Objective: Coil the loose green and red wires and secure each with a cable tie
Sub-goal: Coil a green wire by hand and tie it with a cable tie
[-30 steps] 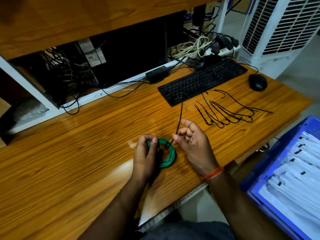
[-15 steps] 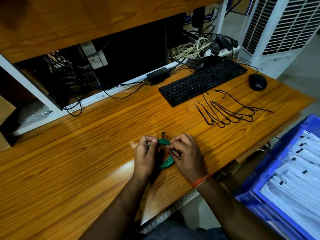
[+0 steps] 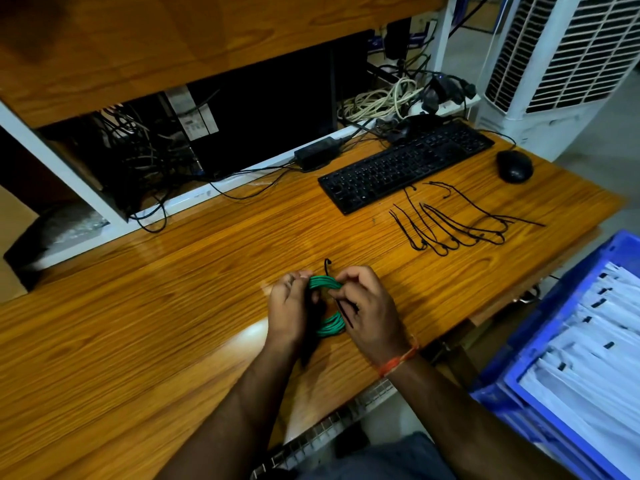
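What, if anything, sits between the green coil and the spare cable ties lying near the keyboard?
Nothing visible does. The green coil is held between the left hand and right hand, one black cable tie already around it. Only bare wooden desk lies between it and the spare cable ties below the keyboard.

A glossy orange-brown wooden desk (image 3: 138, 323) sits in dim light under a matching upper shelf (image 3: 173, 46) on white frame posts (image 3: 52, 154), with a white louvered air cooler (image 3: 561, 60) standing on pale floor (image 3: 620, 140) beyond the right edge
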Demonstrator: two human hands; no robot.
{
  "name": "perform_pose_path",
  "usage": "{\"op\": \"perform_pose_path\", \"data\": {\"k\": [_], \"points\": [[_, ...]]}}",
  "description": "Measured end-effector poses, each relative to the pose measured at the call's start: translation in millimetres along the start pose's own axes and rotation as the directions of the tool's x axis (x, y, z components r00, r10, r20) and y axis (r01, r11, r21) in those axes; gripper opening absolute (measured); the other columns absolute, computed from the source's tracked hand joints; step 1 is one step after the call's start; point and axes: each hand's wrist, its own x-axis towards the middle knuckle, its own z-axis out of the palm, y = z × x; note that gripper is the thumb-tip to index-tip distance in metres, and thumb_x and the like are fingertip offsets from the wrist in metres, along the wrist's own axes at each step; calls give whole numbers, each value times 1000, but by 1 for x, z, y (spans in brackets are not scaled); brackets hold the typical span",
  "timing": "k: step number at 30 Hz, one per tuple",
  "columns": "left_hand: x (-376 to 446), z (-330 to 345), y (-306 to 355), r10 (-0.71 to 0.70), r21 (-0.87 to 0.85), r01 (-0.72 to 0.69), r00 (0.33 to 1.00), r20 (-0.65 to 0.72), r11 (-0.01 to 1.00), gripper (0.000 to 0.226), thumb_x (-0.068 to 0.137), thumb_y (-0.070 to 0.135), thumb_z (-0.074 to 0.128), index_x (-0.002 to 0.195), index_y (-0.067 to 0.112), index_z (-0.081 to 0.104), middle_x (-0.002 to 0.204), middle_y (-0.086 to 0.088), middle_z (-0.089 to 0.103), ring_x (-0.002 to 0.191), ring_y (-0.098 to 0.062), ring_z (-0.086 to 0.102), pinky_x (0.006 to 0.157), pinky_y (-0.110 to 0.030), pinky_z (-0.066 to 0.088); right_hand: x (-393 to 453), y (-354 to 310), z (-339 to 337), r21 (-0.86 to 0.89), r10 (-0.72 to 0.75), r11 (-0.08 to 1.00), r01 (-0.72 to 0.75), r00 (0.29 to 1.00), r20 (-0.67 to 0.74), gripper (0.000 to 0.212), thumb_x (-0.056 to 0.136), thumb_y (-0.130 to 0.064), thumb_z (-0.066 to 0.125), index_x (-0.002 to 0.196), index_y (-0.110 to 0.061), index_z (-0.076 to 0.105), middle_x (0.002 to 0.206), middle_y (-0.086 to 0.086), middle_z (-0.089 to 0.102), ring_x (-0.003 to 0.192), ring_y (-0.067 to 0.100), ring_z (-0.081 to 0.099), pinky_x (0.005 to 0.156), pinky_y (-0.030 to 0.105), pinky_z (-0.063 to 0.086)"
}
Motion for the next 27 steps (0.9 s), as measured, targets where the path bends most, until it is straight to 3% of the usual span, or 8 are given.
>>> {"op": "perform_pose_path", "data": {"k": [2, 5, 10, 13, 17, 21, 27], "points": [[3, 1, 5, -59, 45, 58, 998, 14, 997, 20, 94, 12, 52, 85, 4, 67, 74, -17, 58, 73, -28, 56, 67, -33, 45, -1, 0, 0, 5, -13, 1000, 14, 1000, -20, 10, 88, 4, 71, 86, -5, 68, 112, 7, 58, 97, 10, 60, 82, 15, 49], [6, 2, 13, -155, 85, 151, 987, 37, 985, 29, 97, 10, 47, 74, 7, 64, 59, -9, 53, 56, -23, 49, 53, -25, 42, -2, 1, -2, 32, -17, 999, 17, 1000, -14, 8, 89, 3, 71, 85, -4, 70, 109, 6, 56, 96, 10, 59, 81, 15, 49], [7, 3, 17, -208, 50, 205, 975, 79, 977, 23, 99, 9, 44, 91, 9, 65, 56, -3, 47, 46, -13, 45, 49, -21, 39, 0, 2, -2, 79, 16, 997, -18, 999, 28, 7, 88, 2, 74, 88, -4, 72, 106, 5, 56, 90, -1, 54, 80, 5, 41], [7, -1, 18, -188, 65, 181, 976, 113, 981, 18, 102, 11, 47, 97, 10, 64, 56, -2, 45, 41, -12, 36, 40, -17, 29, 0, 3, -2, 147, 18, 989, -26, 998, 52, 5, 88, 0, 75, 90, -4, 73, 105, 4, 56, 95, 5, 58, 81, 7, 43], [10, -6, 17, -169, 79, 158, 972, 162, 984, 24, 103, 12, 47, 108, 3, 68, 56, -3, 45, 41, -11, 31, 38, -17, 23, 0, 5, -1, 183, 12, 983, -21, 999, 50, 6, 87, 0, 77, 89, -5, 74, 104, 3, 56, 95, 9, 61, 77, 16, 49], [5, -3, 17, -129, 27, 127, 978, 165, 992, 16, 102, 5, 47, 95, 5, 61, 57, -5, 44, 40, -12, 39, 40, -18, 33, -1, 7, 0, 203, 6, 979, -17, 998, 58, 3, 88, -4, 77, 89, -6, 74, 104, 3, 57, 95, 12, 62, 74, 29, 56], [3, 5, 6, -28, 3, 28, 994, 102, 1000, 31, 104, 5, 52, 80, 16, 69, 66, -8, 56, 58, -18, 51, 55, -26, 42, 2, 4, -3, 157, 8, 988, -15, 999, 44, 10, 90, -13, 77, 99, -17, 79, 108, -4, 65, 106, 14, 60, 85, 29, 53]]}}
